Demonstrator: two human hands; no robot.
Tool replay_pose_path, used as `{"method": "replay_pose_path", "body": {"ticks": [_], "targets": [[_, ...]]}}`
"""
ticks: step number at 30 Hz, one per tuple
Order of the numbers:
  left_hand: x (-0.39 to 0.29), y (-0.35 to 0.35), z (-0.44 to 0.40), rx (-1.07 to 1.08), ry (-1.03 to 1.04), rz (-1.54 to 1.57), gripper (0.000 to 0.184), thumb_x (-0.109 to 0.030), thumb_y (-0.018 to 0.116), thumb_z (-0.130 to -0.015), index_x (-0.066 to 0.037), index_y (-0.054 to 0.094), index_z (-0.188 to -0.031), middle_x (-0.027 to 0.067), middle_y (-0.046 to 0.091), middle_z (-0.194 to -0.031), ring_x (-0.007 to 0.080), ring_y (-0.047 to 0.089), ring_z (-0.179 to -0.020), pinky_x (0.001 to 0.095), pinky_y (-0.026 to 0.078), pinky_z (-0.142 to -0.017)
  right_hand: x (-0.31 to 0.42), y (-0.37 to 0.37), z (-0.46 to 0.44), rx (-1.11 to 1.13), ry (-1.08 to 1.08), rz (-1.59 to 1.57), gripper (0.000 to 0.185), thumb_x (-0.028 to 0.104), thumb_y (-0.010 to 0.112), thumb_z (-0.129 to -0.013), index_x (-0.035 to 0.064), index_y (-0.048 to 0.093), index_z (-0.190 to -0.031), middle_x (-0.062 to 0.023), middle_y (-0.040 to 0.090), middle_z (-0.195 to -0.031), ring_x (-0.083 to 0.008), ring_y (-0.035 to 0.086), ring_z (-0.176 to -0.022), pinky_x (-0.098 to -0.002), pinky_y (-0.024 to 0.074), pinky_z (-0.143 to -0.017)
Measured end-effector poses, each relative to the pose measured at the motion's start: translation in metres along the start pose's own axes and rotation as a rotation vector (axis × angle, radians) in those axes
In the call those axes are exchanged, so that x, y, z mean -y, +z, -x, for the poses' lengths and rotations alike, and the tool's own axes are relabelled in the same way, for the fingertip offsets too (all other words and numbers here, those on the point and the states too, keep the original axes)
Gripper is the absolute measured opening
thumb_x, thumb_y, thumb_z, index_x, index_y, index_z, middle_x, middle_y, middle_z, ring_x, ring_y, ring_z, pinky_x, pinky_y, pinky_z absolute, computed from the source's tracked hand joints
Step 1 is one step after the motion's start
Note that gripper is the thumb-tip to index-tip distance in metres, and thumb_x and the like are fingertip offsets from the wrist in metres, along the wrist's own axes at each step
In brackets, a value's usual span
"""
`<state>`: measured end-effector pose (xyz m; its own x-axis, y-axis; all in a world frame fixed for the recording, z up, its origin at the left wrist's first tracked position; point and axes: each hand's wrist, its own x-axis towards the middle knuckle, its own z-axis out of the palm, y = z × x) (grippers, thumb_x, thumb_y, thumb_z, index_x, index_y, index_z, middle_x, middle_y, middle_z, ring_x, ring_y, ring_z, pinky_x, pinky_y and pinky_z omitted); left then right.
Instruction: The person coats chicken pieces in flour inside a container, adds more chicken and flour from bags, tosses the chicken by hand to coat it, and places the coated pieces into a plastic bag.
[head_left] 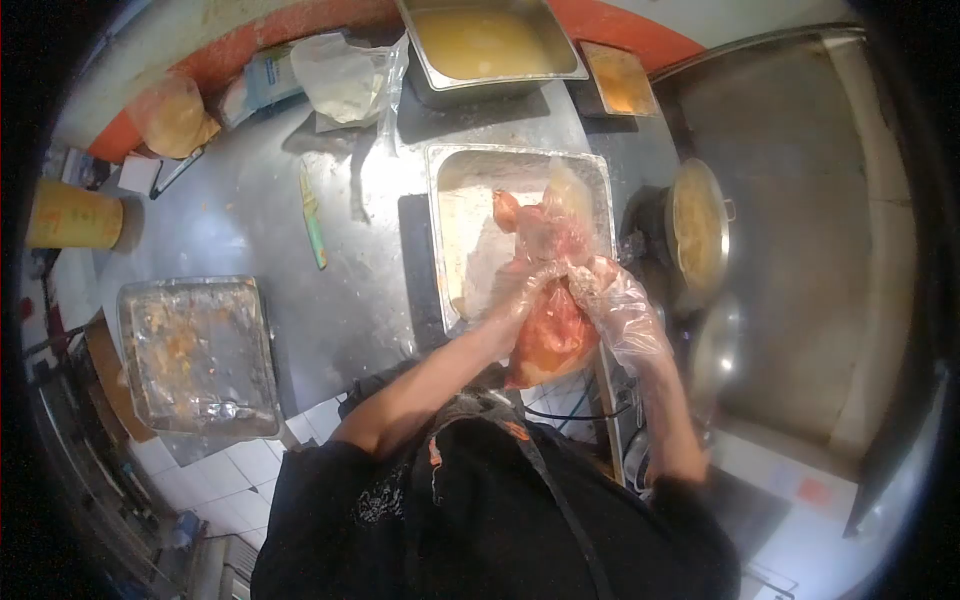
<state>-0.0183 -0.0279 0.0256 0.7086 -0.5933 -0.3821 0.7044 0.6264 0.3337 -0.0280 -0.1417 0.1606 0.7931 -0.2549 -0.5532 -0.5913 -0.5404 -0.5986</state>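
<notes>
Both my hands are closed on a clear plastic bag of red, meat-like pieces [553, 330], near the front edge of a steel pan [436, 215]. My left hand [535, 287] grips the bag from the left. On its other side my right hand [612, 300], in a loose clear plastic glove, pinches the bag's middle. The lower part of the bag hangs toward my body, past the pan's front rim. More reddish pieces and cloudy plastic lie beyond my hands, over the pan. White powder coats the pan's bottom. My fingertips are partly hidden by plastic.
A green-handled knife [314, 230] lies on the steel table left of the pan. A soiled tray [265, 345] sits at the front left. Behind stand a deep pan of yellowish liquid [580, 72] and a white plastic bag [340, 80]. A round pot [722, 230] is at right.
</notes>
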Motion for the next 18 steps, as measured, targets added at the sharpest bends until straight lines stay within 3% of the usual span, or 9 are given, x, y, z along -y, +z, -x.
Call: {"method": "replay_pose_path", "body": {"ticks": [2, 5, 6, 7, 10, 12, 13, 16, 18], "targets": [[0.011, -0.009, -0.007, 0.022, 0.043, -0.071, 0.037, -0.026, 0.069, -0.091, -0.004, 0.062, -0.119, 0.0055, 0.066, -0.106, 0.0148, 0.063, -0.094, 0.0301, 0.052, -0.084, -0.009, 0.004, -0.005, 0.044, 0.006, -0.265, 0.031, 0.031, 0.067, -0.093, 0.0068, 0.065, -0.113, -0.0007, 0.064, -0.101, -0.0106, 0.056, -0.094, -0.0280, 0.0465, -0.082], [0.013, -0.011, -0.011, -0.024, 0.019, -0.197, 0.038, -0.029, 0.065, -0.093, -0.005, 0.058, -0.122, 0.0069, 0.065, -0.107, 0.0190, 0.064, -0.097, 0.0346, 0.053, -0.090, -0.073, 0.001, -0.031, -0.126, 0.054, -0.115, 0.033, 0.031, 0.067, -0.093, 0.0056, 0.064, -0.114, -0.0017, 0.064, -0.101, -0.0098, 0.057, -0.094, -0.0280, 0.0470, -0.080], [0.017, -0.005, -0.006, -0.058, 0.051, -0.181, 0.039, -0.032, 0.064, -0.094, -0.006, 0.058, -0.123, 0.0070, 0.065, -0.107, 0.0195, 0.064, -0.096, 0.0356, 0.054, -0.089, -0.065, 0.008, -0.027, -0.111, 0.001, -0.345, 0.035, 0.029, 0.068, -0.093, 0.0050, 0.063, -0.119, -0.0016, 0.065, -0.102, -0.0083, 0.057, -0.089, -0.0267, 0.0477, -0.074], [0.018, -0.002, -0.004, -0.092, 0.083, -0.163, 0.039, -0.034, 0.063, -0.094, -0.008, 0.058, -0.123, 0.0070, 0.065, -0.107, 0.0200, 0.064, -0.096, 0.0367, 0.054, -0.088, -0.059, 0.008, -0.027, -0.112, -0.008, -0.311, 0.035, 0.027, 0.067, -0.094, 0.0045, 0.062, -0.119, -0.0016, 0.065, -0.102, -0.0082, 0.057, -0.088, -0.0263, 0.0479, -0.073], [0.006, -0.008, -0.010, 0.037, -0.265, 0.348, 0.046, -0.044, 0.058, -0.096, -0.010, 0.056, -0.126, 0.0082, 0.065, -0.107, 0.0217, 0.064, -0.097, 0.0392, 0.056, -0.086, -0.046, 0.004, -0.021, -0.139, -0.053, -0.191, 0.033, 0.023, 0.064, -0.095, 0.0031, 0.062, -0.121, -0.0020, 0.065, -0.102, -0.0084, 0.057, -0.086, -0.0256, 0.0487, -0.073], [0.000, 0.003, -0.013, 0.014, -0.271, 0.416, 0.050, -0.050, 0.054, -0.096, -0.010, 0.055, -0.126, 0.0087, 0.065, -0.106, 0.0223, 0.065, -0.096, 0.0388, 0.057, -0.083, -0.037, 0.000, -0.009, -0.181, -0.115, -0.088, 0.032, 0.020, 0.062, -0.097, 0.0022, 0.061, -0.123, -0.0030, 0.066, -0.103, -0.0093, 0.059, -0.087, -0.0259, 0.0496, -0.075], [-0.001, 0.007, -0.014, 0.002, -0.276, 0.450, 0.053, -0.053, 0.051, -0.096, -0.010, 0.055, -0.127, 0.0090, 0.065, -0.105, 0.0226, 0.065, -0.095, 0.0386, 0.057, -0.082, -0.032, 0.001, -0.010, -0.164, -0.077, -0.195, 0.032, 0.019, 0.061, -0.097, 0.0015, 0.061, -0.124, -0.0041, 0.066, -0.106, -0.0106, 0.060, -0.090, -0.0264, 0.0498, -0.079], [0.001, -0.006, -0.002, 0.376, -0.228, 0.466, 0.057, -0.047, 0.063, -0.092, -0.006, 0.053, -0.129, 0.0081, 0.065, -0.114, 0.0167, 0.066, -0.095, 0.0280, 0.054, -0.086, -0.017, 0.002, -0.017, -0.157, -0.012, -0.415, 0.034, 0.018, 0.059, -0.098, 0.0002, 0.059, -0.127, -0.0066, 0.065, -0.115, -0.0139, 0.061, -0.099, -0.0278, 0.0502, -0.087], [0.012, 0.014, 0.007, 0.328, -0.126, 0.319, 0.049, -0.035, 0.070, -0.090, -0.004, 0.055, -0.125, 0.0082, 0.067, -0.104, 0.0157, 0.067, -0.086, 0.0261, 0.055, -0.080, -0.010, -0.004, -0.020, -0.219, -0.038, -0.425, 0.036, 0.018, 0.059, -0.098, 0.0001, 0.058, -0.129, -0.0071, 0.064, -0.119, -0.0152, 0.060, -0.103, -0.0283, 0.0499, -0.089]]}}
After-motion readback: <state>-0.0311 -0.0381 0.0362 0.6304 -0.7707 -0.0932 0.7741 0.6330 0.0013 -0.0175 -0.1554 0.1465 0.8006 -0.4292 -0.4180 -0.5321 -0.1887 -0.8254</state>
